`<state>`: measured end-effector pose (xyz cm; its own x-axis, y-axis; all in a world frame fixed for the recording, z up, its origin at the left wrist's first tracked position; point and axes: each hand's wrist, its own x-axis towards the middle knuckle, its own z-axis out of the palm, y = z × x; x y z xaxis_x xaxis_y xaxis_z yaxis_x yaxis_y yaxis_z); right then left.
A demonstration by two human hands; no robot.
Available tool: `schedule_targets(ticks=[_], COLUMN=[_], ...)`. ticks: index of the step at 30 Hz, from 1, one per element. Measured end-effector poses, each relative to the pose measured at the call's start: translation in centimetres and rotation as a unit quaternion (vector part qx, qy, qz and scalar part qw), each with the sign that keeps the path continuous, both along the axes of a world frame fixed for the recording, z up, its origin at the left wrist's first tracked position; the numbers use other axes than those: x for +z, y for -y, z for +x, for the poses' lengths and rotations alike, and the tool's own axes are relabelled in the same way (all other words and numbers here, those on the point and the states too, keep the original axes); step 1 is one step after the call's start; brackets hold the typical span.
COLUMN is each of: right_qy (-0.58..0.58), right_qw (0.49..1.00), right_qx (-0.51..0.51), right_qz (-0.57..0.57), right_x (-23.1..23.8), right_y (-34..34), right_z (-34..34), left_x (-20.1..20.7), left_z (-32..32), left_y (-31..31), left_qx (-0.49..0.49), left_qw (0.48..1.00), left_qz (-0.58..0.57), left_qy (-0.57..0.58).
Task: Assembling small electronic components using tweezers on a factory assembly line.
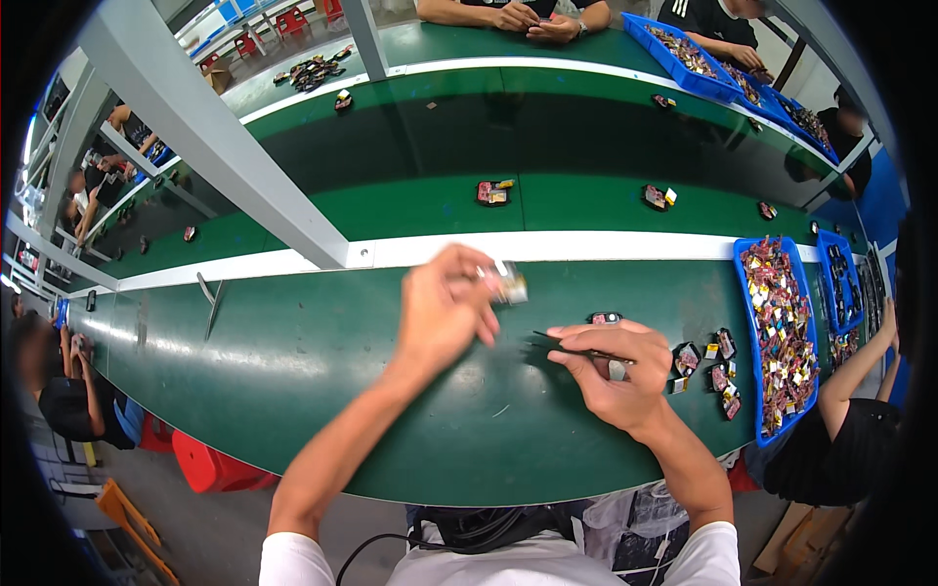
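Note:
Over the middle of the green worktable [293, 391], my left hand [438, 308] pinches a small electronic assembly [510, 283] with a pale label, blurred by motion. My right hand [620, 376] grips dark tweezers [562, 344], whose tips point left toward my other hand, apart from the assembly. Just beyond my right hand lies a small black-cased assembly [605, 317]. To its right, several similar assemblies [687, 359] with red, white and yellow parts rest loosely on the table.
A blue tray [745, 313] full of small wired parts stands at the right. Behind a white rail runs a green conveyor [420, 210] carrying scattered assemblies. A grey post [225, 146] rises at the left; a metal hand tool [212, 305] lies near it. Other people sit around.

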<state>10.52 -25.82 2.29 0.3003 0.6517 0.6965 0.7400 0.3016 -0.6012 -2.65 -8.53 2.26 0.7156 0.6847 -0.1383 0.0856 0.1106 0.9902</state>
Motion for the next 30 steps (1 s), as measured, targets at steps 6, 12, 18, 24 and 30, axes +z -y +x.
schedule_targets(ticks=[6, 12, 18, 24, 30], right_qy=[0.015, 0.032, -0.009, -0.034, -0.147], right_qw=[1.000, 0.999, 1.000, 0.999, 0.987], right_qx=[0.011, 0.028, 0.023, 0.032, 0.039], right_qz=[0.020, 0.020, 0.013, -0.009, -0.049], right_x=[0.3, 0.2, 0.3, 0.6, 0.0], right_y=[-0.1, 0.0, 0.0, 0.1, 0.6], right_z=[-0.5, -0.1, -0.6, -0.7, -0.6], left_x=[-0.7, -1.9, -1.8, -2.2, -0.3], left_z=[3.1, 4.2, 7.1, 6.2, 1.8], left_y=[-11.8, -12.6, -12.2, -12.0, -5.4], left_qx=[0.191, 0.262, 0.084, 0.102, 0.061], left_qw=[0.951, 0.741, 0.932, 0.952, 0.980], left_qz=[0.230, 0.587, 0.298, 0.232, 0.178], left_qy=[-0.081, -0.193, -0.190, -0.173, -0.065])
